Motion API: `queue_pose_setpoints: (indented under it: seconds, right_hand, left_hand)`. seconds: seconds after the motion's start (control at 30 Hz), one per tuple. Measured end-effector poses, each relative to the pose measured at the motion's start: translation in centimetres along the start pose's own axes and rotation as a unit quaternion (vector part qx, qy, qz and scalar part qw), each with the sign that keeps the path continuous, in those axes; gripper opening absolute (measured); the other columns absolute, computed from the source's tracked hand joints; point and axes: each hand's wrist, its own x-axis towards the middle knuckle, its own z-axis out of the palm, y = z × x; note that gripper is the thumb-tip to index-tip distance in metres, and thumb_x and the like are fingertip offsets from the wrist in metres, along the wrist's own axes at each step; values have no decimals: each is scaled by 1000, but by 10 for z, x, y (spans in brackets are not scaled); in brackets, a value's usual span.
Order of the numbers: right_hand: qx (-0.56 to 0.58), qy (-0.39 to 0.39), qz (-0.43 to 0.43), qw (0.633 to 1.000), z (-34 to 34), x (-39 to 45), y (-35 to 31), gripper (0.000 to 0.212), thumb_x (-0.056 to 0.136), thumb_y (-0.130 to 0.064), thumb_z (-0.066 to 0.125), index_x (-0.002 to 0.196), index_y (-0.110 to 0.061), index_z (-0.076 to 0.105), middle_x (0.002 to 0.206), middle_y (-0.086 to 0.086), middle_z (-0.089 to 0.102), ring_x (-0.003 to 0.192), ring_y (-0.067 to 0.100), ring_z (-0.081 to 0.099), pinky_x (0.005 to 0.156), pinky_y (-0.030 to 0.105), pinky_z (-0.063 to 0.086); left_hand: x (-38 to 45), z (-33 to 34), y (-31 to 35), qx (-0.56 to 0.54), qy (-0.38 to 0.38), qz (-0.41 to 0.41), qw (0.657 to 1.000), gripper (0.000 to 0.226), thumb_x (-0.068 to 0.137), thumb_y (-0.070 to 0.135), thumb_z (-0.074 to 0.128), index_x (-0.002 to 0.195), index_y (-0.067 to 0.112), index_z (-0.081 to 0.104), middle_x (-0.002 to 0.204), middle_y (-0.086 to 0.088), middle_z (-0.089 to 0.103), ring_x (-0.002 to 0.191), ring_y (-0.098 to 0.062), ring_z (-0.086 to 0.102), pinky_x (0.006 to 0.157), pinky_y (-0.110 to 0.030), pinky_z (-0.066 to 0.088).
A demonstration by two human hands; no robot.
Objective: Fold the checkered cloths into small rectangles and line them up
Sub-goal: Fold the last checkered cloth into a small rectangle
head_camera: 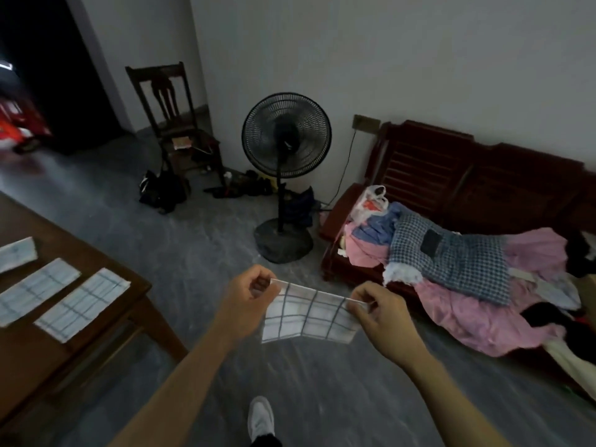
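A white cloth with dark checks (309, 314) hangs in the air over the floor, folded into a short band. My left hand (250, 298) pinches its upper left corner and my right hand (377, 309) pinches its upper right corner, stretching the top edge between them. Three folded checkered cloths lie in a row on the brown wooden table (29, 359) at the left: one (82, 304) nearest the table's corner, a second (37, 290) beside it, and a third (16, 254) at the frame's edge.
A black standing fan (285, 175) stands on the grey floor ahead. A dark wooden bench (451, 175) at the right holds a pile of pink, blue and checked clothes (451, 266). A wooden chair (174, 124) and bags stand by the wall. My shoe (261, 417) shows below.
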Motion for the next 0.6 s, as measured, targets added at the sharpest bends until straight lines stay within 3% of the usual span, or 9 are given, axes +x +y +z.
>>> queue_pose_setpoints:
  seconds: [0.07,0.17,0.33,0.5,0.6]
  right_hand:
    - [-11,-7,-15,1000,6,42,6,20,88,-16,70,78,-28,57,78,-12,61,76,12,59,65,27,47]
    - [-27,-8,-20,999,9,110,13,20,88,-15,70,78,-26,57,75,-9,59,72,14,57,64,31,47]
    - [-39,-15,-32,999,24,216,21,24,86,-13,71,77,-30,57,75,-12,61,74,8,58,63,17,42]
    - [-8,-55,-42,998,52,298,44,14,88,-17,68,81,-26,60,79,-12,61,77,9,59,67,25,47]
    - [12,-85,-54,995,69,350,66,11,88,-21,66,81,-26,60,79,-12,61,77,8,58,65,19,43]
  left_hand:
    - [42,-1,-12,-31,19,1,999,11,83,25,71,79,18,63,64,7,60,61,-3,52,58,-17,44]
    - [110,-5,-26,-45,20,-6,999,16,88,13,72,78,22,63,63,12,60,62,-2,52,60,-19,44]
    - [201,-27,-34,-45,33,6,998,13,91,7,67,81,11,62,63,3,55,59,-9,47,55,-23,40]
    - [267,-42,-59,-7,53,-14,998,19,91,8,68,76,17,59,60,3,51,57,-8,43,54,-27,38]
    - [306,-45,-78,29,80,-41,996,21,90,11,69,75,19,59,59,5,51,56,-5,43,54,-24,38]
